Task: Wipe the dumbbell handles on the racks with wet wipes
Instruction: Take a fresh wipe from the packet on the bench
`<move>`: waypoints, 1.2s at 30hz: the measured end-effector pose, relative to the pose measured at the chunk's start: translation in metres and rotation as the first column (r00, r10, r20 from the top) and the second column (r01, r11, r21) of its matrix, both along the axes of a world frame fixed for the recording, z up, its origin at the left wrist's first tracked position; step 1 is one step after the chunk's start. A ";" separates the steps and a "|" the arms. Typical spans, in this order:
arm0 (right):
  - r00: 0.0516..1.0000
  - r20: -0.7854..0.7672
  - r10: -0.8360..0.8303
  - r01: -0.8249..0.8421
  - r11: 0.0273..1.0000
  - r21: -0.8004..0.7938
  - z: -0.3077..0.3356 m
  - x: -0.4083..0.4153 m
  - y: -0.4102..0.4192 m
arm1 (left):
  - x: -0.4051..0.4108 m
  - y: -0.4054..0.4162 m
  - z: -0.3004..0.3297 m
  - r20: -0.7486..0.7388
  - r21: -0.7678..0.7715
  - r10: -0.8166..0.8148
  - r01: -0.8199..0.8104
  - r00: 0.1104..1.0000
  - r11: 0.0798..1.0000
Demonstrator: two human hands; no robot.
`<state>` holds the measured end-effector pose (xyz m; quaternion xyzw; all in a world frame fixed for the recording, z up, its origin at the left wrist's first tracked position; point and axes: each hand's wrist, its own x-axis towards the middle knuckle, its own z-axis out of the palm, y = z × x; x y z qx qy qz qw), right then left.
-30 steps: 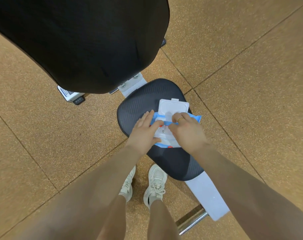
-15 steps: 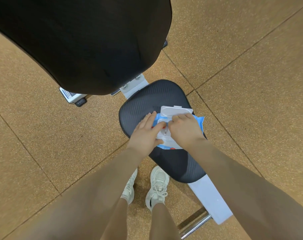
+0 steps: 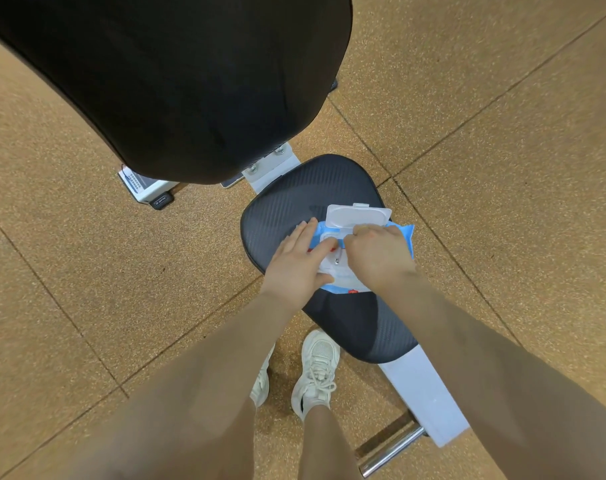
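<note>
A blue and white pack of wet wipes (image 3: 403, 237) lies on the black seat pad (image 3: 294, 202) of a gym bench, its white flip lid (image 3: 358, 216) standing open. My left hand (image 3: 299, 261) lies flat on the pack's left side with straight fingers, holding it down. My right hand (image 3: 377, 254) has its fingers curled at the pack's opening, pinching at a wipe there; the wipe itself is mostly hidden under the fingers. No dumbbells or racks are in view.
The bench's big black back pad (image 3: 173, 81) fills the upper left. Its white frame (image 3: 422, 396) and a chrome bar (image 3: 388, 452) run to the lower right. My white sneakers (image 3: 317, 372) stand beside the seat on a tan speckled rubber floor (image 3: 502, 133).
My right hand has curled tighter over the pack's opening, its fingers now closed there. My left hand stays flat on the pack. The lid stays open.
</note>
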<state>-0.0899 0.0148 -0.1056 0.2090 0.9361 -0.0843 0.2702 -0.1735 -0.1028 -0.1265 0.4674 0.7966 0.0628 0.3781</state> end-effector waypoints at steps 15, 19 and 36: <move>0.937 -0.246 -0.248 0.091 0.853 -0.515 0.002 0.046 0.025 | 0.002 0.005 0.006 -0.024 -0.020 -0.036 0.035 0.999 0.999; 0.942 -0.176 -0.284 0.202 0.904 -0.378 0.007 0.030 0.014 | 0.005 0.006 0.006 -0.030 -0.037 -0.034 0.033 0.999 0.999; 0.984 0.057 -0.169 0.172 0.984 -0.054 0.016 0.012 0.000 | 0.003 0.008 0.008 -0.046 -0.069 -0.059 0.056 0.997 0.996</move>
